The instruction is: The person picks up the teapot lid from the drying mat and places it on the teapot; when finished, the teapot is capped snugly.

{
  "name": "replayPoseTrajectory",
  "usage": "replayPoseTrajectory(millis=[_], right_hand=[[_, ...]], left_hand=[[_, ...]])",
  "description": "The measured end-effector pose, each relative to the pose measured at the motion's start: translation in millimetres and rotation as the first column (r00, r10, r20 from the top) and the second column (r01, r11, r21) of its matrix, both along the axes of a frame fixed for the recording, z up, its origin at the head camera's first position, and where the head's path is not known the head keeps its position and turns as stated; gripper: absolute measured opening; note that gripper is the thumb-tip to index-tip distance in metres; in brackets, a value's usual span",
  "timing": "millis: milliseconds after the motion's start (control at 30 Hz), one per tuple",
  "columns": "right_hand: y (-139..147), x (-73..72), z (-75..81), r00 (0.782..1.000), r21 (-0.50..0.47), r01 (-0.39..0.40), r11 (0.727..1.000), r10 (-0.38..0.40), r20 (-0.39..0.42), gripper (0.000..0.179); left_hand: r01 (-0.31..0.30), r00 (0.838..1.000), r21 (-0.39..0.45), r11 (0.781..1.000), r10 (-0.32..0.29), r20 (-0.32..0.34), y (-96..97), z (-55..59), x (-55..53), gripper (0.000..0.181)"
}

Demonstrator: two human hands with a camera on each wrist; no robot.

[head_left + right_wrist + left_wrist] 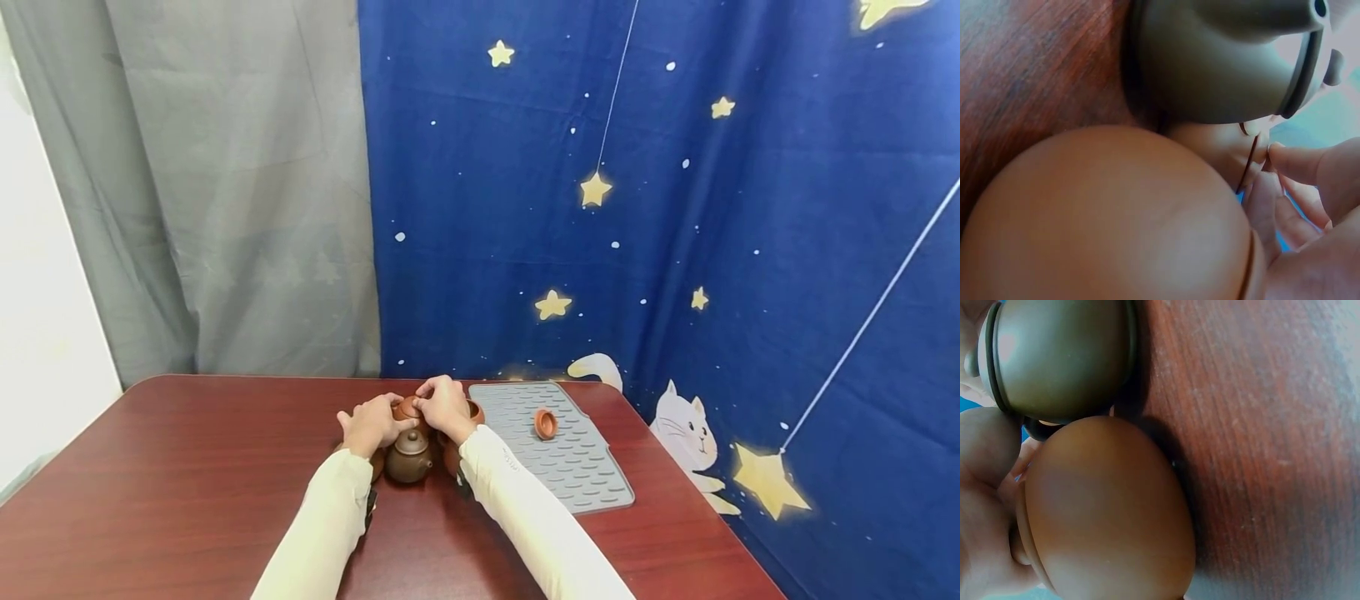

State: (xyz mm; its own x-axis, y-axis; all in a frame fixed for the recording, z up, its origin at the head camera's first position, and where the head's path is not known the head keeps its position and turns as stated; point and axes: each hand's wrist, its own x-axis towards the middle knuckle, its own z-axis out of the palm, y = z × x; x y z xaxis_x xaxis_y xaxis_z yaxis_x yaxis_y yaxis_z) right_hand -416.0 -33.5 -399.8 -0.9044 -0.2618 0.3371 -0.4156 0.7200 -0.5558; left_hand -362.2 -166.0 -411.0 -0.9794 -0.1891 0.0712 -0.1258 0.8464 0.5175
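Observation:
My right hand (444,406) pinches the knob of the lid (1254,164) on a reddish-brown teapot (407,407) at the back of a close group. On that same teapot, my left hand (372,422) holds with thumb and forefinger at either side, its palm over the knob of an orange-brown teapot (1107,512) at the left. A dark olive-brown teapot (407,462), lid on, stands upright in front between my wrists. Under my right wrist sits another orange-brown teapot (1110,212); its uncovered mouth shows in the head view, though my forearm hides part of its body.
A grey ridged drying mat (585,467) lies at the right of the reddish wooden table (225,475). On it rests a small orange-brown teapot lid (546,424), hollow side showing. Grey and blue star-patterned curtains (465,208) hang behind the table's far edge.

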Motion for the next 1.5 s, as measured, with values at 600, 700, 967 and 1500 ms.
replayPoseTrajectory(millis=[600, 700, 967, 1500], right_hand=[[0, -4.1, -1.0, 1.0, 0.0, -0.007, 1.0, 0.007, 0.017, 0.005], [0, -3.9, -0.1, 1.0, 0.009, -0.025, 1.0, 0.025, -0.005, 0.005], [9, -1.1, 2.7, 0.993, 0.007, -0.114, 0.993, 0.114, -0.006, 0.016], [56, 3.4, 15.8, 0.984, 0.018, -0.175, 0.984, 0.175, -0.021, 0.013]], left_hand=[[0.003, 1.0, 0.009, 1.0, -0.003, 0.008, -0.5, -2.0, -3.2, 0.059], [0.004, 1.0, 0.004, 1.0, -0.004, -0.005, -1.7, -1.2, -4.3, 0.059], [-0.004, 1.0, 0.012, 1.0, 0.004, -0.003, -2.1, -2.1, -3.0, 0.06], [-0.006, 1.0, 0.053, 0.999, 0.006, -0.005, 1.5, -2.3, 1.9, 0.059]])
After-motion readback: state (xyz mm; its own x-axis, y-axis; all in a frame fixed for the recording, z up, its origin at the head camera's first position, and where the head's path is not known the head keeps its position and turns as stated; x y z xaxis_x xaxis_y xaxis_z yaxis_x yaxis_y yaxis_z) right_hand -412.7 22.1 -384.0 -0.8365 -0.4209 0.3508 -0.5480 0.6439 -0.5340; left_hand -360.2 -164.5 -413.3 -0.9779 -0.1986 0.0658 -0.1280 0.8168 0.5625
